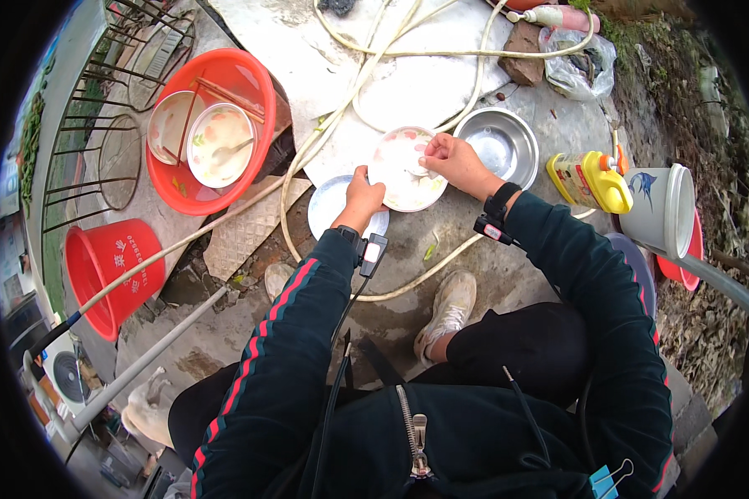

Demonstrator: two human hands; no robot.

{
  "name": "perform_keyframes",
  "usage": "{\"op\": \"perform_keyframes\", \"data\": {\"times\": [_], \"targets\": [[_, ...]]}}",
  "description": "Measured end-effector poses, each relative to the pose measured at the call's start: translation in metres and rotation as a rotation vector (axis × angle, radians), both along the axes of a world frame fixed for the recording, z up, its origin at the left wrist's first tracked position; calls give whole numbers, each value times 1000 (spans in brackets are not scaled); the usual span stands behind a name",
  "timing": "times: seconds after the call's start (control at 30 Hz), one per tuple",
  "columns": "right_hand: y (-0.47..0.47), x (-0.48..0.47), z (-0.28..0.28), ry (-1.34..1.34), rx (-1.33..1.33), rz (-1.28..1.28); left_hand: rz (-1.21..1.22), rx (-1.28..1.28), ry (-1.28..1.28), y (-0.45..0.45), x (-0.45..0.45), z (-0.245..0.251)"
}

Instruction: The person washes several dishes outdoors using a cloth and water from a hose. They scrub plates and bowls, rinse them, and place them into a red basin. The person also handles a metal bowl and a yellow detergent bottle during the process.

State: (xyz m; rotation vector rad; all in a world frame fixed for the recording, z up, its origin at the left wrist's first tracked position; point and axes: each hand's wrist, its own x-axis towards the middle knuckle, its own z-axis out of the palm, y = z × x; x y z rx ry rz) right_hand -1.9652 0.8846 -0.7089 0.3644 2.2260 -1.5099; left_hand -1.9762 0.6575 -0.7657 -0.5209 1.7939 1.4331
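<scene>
My left hand (363, 198) grips the near left rim of a white bowl with a pink pattern (399, 156). My right hand (457, 163) is at the bowl's right side, its fingers pinching something small and pale over the inside; what it is I cannot tell. Partly under the bowl and my left hand lies a white plate with a blue rim (326, 206). A stainless steel basin (527, 146) stands just right of the bowl. At the left, a red plastic basin (263, 75) holds two bowls, one with a spoon (234, 148) in it, and wooden chopsticks (230, 98).
A pale hose (324, 128) loops over the slab and ground. A yellow plastic jug (590, 181) and a grey-white bucket (655, 209) stand right. A red bucket (128, 262) lies tilted left, near a metal pipe (156, 355). A brick (524, 55) and plastic bag (577, 65) are beyond.
</scene>
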Motion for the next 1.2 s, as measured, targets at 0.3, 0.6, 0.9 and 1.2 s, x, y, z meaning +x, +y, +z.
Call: {"op": "perform_keyframes", "data": {"times": [0.3,0.6,0.9,1.2], "targets": [[-20,-11,4,777,523,472,118,311,-160,-17,-15,47],[-34,-57,30,681,731,498,177,488,57,-1,-10,92],[-57,-85,58,574,646,713,353,648,287,-9,-33,90],[-74,-80,65,640,540,796,426,514,469,-28,-43,84]]}}
